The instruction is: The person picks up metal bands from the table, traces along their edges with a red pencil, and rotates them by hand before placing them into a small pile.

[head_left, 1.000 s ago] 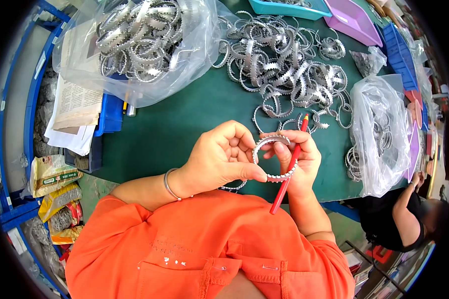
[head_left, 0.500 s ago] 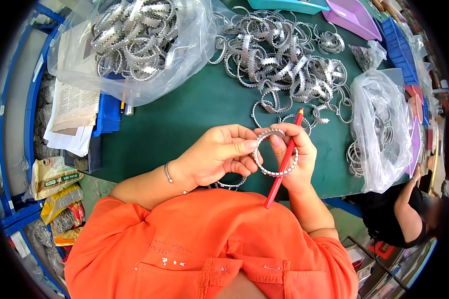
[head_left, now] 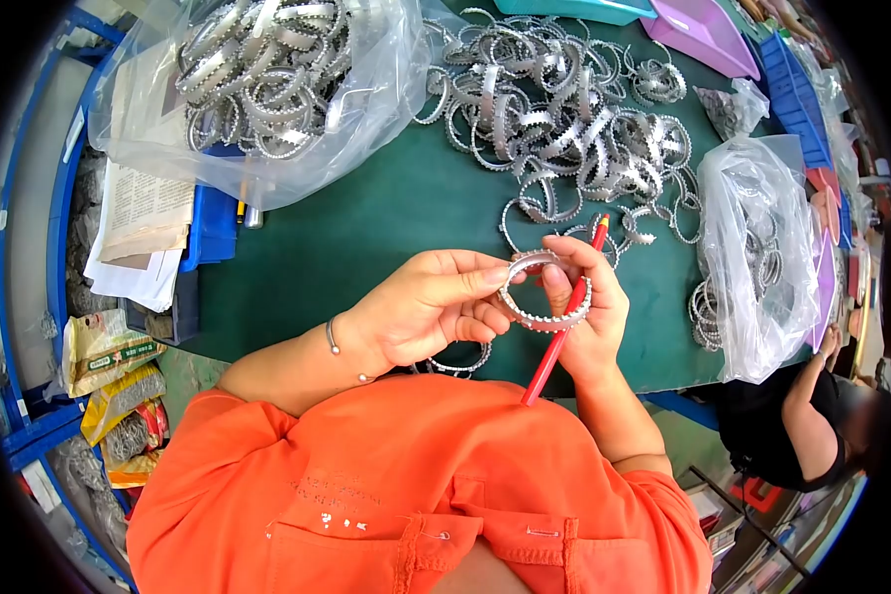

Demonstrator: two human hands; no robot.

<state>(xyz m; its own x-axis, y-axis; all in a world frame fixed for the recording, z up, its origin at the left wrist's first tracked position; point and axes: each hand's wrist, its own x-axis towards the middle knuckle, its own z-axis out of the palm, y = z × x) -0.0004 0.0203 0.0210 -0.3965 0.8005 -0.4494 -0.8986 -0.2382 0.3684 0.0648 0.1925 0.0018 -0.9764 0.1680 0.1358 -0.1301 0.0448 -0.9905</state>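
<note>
Both hands hold one notched metal ring (head_left: 544, 323), like a bearing cage, above the near part of the table. Pinched between thumb and fingers, its left edge is in my left hand (head_left: 436, 302). My right hand (head_left: 596, 317) grips the right side of the ring, and a red pencil (head_left: 547, 368) lies across that palm, its tip pointing up and away. Another metal ring (head_left: 462, 368) rests at the table's near edge, just below my left hand and partly hidden. Beyond my hands spreads a heap of similar rings (head_left: 554, 109).
A clear plastic bag (head_left: 366, 124) full of rings stands at the far left, beside a blue bin (head_left: 213, 226) and papers (head_left: 148, 213). On the right lies another plastic bag (head_left: 752, 327) with rings. A teal tray (head_left: 574, 8) and purple tray (head_left: 701, 38) sit behind. Another person (head_left: 787, 426) is at right.
The held ring has tilted, so it now looks flatter and shows more of its inner band. The fingers of my right hand have shifted slightly on it. The pencil stays in that hand.
</note>
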